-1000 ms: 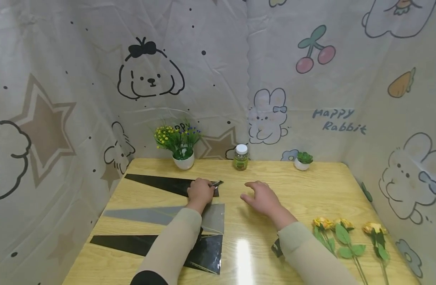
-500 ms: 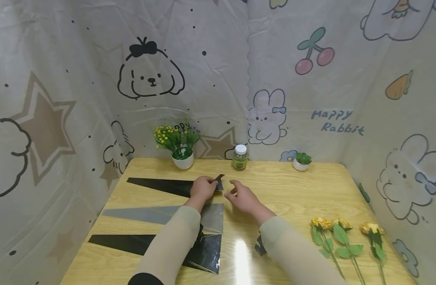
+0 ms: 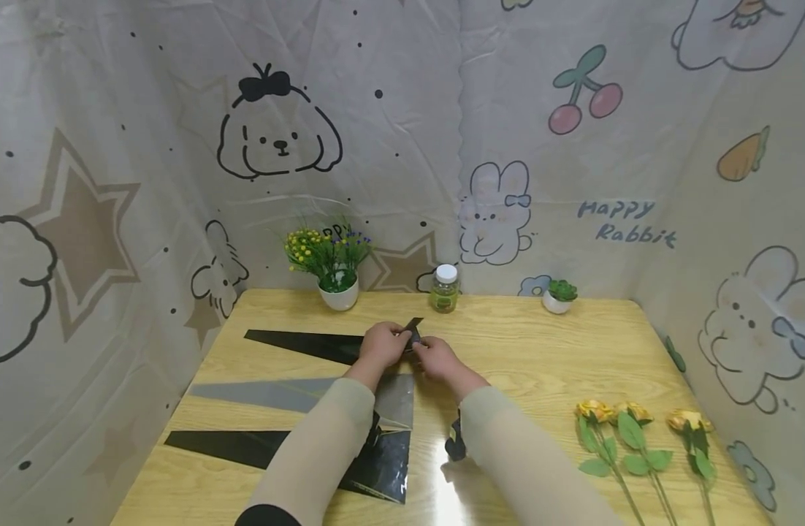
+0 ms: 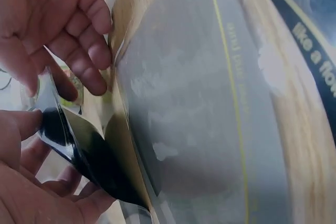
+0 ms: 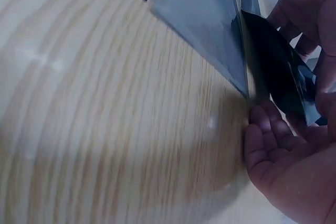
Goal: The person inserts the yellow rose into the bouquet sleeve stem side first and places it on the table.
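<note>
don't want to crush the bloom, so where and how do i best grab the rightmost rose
Pinch the rightmost rose by its stem, below the leaves, probably coming from the near right: the bloom lies at the far end, the visible stem runs bare toward the near side, and the other roses lie left.

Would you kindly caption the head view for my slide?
Left hand gripping a tapered black sleeve, right hand at its wide end.

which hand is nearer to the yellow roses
Right. The right hand is off to the left of the yellow roses; the left hand is farther left, beyond the right one.
</note>
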Available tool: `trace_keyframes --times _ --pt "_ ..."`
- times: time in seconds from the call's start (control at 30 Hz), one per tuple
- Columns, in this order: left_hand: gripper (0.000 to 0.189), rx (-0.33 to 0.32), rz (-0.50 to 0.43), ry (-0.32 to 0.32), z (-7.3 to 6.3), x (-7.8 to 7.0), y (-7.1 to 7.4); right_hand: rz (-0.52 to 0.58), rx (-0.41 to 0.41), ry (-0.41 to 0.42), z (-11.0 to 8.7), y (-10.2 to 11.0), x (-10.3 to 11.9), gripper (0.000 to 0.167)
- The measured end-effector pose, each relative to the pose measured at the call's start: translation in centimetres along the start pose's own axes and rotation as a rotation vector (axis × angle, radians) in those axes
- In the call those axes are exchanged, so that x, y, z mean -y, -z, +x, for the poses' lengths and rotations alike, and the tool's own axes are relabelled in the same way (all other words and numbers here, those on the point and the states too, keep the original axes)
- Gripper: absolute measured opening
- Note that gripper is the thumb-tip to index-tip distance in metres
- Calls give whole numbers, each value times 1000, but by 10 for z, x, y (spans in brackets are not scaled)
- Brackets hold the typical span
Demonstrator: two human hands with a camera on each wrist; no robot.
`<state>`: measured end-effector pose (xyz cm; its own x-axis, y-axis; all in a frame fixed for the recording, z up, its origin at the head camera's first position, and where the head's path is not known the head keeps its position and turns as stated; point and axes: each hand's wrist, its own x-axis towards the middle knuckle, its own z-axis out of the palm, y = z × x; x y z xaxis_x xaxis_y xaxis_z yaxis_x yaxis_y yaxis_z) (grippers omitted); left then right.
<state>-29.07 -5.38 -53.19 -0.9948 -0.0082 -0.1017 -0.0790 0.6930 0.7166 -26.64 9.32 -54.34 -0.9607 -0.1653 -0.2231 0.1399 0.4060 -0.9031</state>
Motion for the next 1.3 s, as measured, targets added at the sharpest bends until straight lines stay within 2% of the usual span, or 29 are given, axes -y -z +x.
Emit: trace_keyframes --times 0.07,0.17,0.3,0.4,0.5,0.63,0.73,0.87,1.1,1.3 --pt "30 1 7 0 -1 -1 0 19 -32 -10 3 -2 -1 30" --pt "32 6 10 8 -3 -4 1 14 -103 -3 6 -5 -2 33" --pt "43 13 13 16 -5 -7 1 16 -179 -10 6 -6 -1 34" --pt "58 15 7 47 -5 -9 0 37 -193 -30 6 -5 0 31" --pt "67 17 -6 113 -1 -11 -4 36 -183 -49 6 -3 0 33" --pt "55 10 -23 186 4 -14 -5 13 -159 -50 5 -2 -1 38" --pt "46 5 -34 206 6 -16 -6 11 -145 -48 4 -1 -1 39" --pt "42 -6 -51 221 8 -15 -7 33 -140 -66 5 -3 1 41" --pt "35 -4 -25 187 6 -14 -6 144 -171 -102 7 -7 4 34" --pt "31 25 -37 158 2 -14 -5 90 -227 -73 11 -8 4 27"
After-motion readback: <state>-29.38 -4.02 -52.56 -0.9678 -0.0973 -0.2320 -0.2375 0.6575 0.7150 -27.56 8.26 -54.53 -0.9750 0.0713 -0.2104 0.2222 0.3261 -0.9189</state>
